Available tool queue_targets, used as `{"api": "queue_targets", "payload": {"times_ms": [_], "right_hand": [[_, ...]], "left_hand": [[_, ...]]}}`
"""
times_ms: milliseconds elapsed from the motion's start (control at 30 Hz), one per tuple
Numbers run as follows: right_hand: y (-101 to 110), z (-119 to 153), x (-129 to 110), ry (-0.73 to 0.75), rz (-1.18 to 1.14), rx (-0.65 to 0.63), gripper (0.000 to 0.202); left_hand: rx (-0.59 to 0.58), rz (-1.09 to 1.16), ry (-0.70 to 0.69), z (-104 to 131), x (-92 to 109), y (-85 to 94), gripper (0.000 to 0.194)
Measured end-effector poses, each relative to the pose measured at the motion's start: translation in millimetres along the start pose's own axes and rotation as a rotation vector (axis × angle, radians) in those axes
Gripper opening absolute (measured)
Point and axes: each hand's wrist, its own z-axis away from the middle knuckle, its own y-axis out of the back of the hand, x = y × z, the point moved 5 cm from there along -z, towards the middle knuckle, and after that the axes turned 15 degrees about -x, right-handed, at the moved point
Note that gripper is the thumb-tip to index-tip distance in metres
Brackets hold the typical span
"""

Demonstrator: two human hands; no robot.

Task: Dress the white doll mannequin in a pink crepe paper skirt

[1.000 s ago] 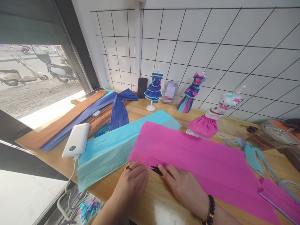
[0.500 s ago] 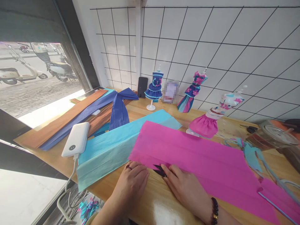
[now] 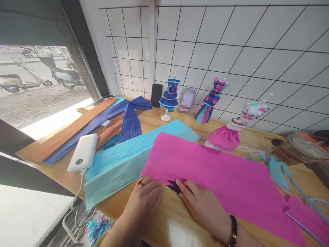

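Note:
A wide sheet of pink crepe paper [image 3: 195, 157] lies across the wooden table in front of me, its left part overlapping a light blue strip. At its near left edge, my left hand [image 3: 147, 197] rests with the fingers curled together on the paper's rim, the fingertips partly hidden. My right hand [image 3: 203, 204] is closed around small black scissors [image 3: 174, 187]. Their blades point left toward my left hand and are parted at the pink edge; the handles are hidden under my palm.
Light blue crepe paper [image 3: 110, 178] and a white power bank [image 3: 83, 152] with a cable lie left. Brown and dark blue strips [image 3: 132, 121] sit beyond. Dressed mini mannequins [image 3: 169, 96] stand along the gridded wall. Blue scraps [image 3: 279, 171] and a clear jar [image 3: 303, 147] are right.
The scissors and my right hand have shifted very slightly left. My left hand and the pink paper look the same.

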Motion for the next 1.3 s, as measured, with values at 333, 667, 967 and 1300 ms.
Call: {"api": "queue_targets", "payload": {"times_ms": [333, 667, 967, 1300], "right_hand": [[-1, -4, -2, 0.023, -0.033, -0.046, 0.032], [-5, -4, -3, 0.053, -0.046, -0.08, 0.028], [-4, -4, -3, 0.059, -0.022, -0.07, 0.028], [-2, -8, -5, 0.051, -0.015, -0.052, 0.029]], "left_hand": [[-0.016, 0.004, 0.024, 0, -1, 1.1, 0.021], [-0.019, -0.012, 0.035, 0, -1, 0.5, 0.023], [0.003, 0.148, 0.322, 8, -24, 0.9, 0.02], [0.031, 0.163, 0.431, 11, -35, -4.5, 0.026]]}}
